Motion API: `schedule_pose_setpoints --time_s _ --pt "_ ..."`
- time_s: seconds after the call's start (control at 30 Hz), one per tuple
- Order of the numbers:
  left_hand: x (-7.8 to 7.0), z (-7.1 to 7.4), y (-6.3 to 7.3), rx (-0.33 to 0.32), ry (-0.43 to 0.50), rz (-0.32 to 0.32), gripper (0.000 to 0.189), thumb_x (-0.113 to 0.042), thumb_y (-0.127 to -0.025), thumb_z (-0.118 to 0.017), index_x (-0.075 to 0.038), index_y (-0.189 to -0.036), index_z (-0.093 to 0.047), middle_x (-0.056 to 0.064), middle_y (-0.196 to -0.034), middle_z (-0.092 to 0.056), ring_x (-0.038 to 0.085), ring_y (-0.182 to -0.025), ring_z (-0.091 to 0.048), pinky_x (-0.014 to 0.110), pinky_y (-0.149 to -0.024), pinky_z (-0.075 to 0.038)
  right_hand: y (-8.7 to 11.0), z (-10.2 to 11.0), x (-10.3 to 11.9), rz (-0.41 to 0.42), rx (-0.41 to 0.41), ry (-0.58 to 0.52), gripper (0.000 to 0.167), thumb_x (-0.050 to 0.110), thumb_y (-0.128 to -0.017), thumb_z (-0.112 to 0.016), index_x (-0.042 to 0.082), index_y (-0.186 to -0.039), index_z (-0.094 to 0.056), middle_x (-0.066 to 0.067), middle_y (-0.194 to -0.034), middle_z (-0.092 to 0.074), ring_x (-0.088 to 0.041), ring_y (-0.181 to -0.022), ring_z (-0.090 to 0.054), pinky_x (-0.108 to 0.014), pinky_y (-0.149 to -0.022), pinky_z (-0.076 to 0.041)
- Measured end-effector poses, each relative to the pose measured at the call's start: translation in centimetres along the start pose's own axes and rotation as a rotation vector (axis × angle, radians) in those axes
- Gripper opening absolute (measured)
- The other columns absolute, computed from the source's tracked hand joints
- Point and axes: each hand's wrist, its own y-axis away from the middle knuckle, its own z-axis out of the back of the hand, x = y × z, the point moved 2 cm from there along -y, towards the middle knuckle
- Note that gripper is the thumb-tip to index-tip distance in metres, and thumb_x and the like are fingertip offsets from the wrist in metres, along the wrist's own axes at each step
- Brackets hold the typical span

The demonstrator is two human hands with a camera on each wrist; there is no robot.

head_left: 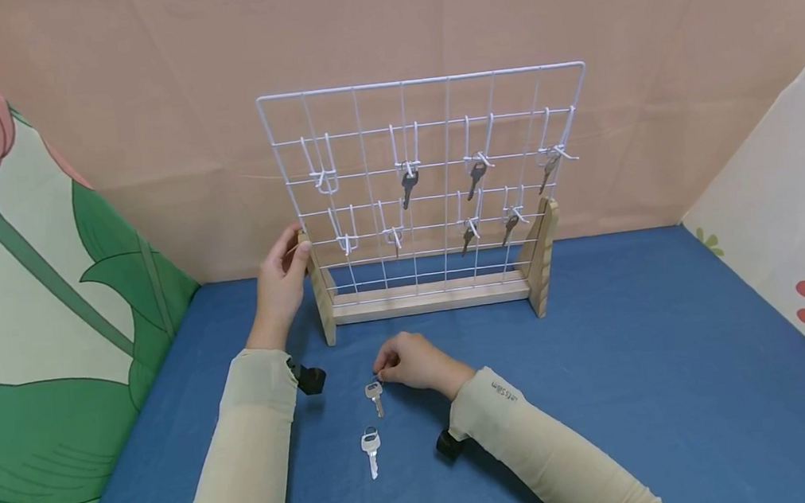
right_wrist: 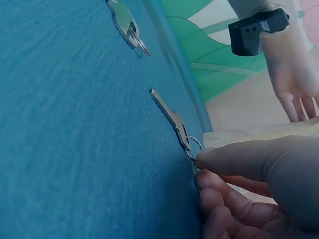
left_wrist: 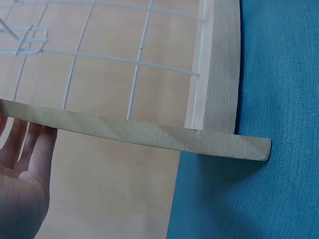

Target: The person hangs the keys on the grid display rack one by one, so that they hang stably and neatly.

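Observation:
A white wire key rack (head_left: 420, 80) with wooden ends stands on the blue cloth. My left hand (head_left: 281, 282) holds the rack by its left wooden end (left_wrist: 134, 133), the fingers reaching behind the wood in the left wrist view. In front of the rack, my right hand (head_left: 419, 363) pinches the small metal ring (right_wrist: 195, 144) of a silver key (head_left: 374, 391) between thumb and index finger. That key hangs low over the cloth, its blade toward me. Nearer to me lies a second silver key (head_left: 371, 444) with its own ring.
Several darker keys (head_left: 477, 175) hang from the rack's hooks, mostly at middle and right. The upper left hook (head_left: 324, 180) and lower left hook (head_left: 347, 243) carry no key. A tan backdrop (head_left: 169, 128) rises behind; printed panels (head_left: 27, 316) flank the blue cloth (head_left: 670, 356).

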Motion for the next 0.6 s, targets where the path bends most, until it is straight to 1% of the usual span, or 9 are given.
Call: schedule_pose_setpoints --time_s 0.27,0.43,0.6 --pt "-0.01 -0.08 -0.04 0.000 0.011 -0.004 0.053 -0.033 -0.107 -0.052 -0.013 -0.155 -0.043 0.013 -0.151 -0.050 0.028 -0.134 -0.052 0.043 -0.107 -0.048 0.16 -0.10 -0.02 0.024 0.001 0.003 0.011 0.000 -0.092 -0.072 0.007 -0.083 -0.073 0.003 -0.075 -0.066 -0.007 -0.067 -0.053 -0.021 -0.060 -0.045" --pt "0.01 -0.08 -0.02 0.001 0.007 -0.002 0.054 -0.034 -0.107 -0.051 -0.013 -0.155 -0.042 0.012 -0.152 -0.048 0.027 -0.135 -0.050 0.043 -0.108 -0.046 0.39 -0.10 -0.02 0.061 -0.005 0.009 0.013 0.000 -0.092 -0.071 0.008 -0.083 -0.071 0.006 -0.075 -0.064 -0.005 -0.066 -0.052 -0.019 -0.059 -0.045" --pt "-0.13 -0.08 -0.01 0.000 0.008 -0.003 0.053 -0.033 -0.107 -0.051 -0.012 -0.155 -0.042 0.013 -0.151 -0.049 0.027 -0.135 -0.051 0.044 -0.108 -0.046 0.52 0.10 0.22 0.047 -0.005 -0.007 0.012 0.002 -0.094 -0.070 0.010 -0.085 -0.071 0.005 -0.078 -0.065 -0.006 -0.069 -0.054 -0.021 -0.061 -0.046"
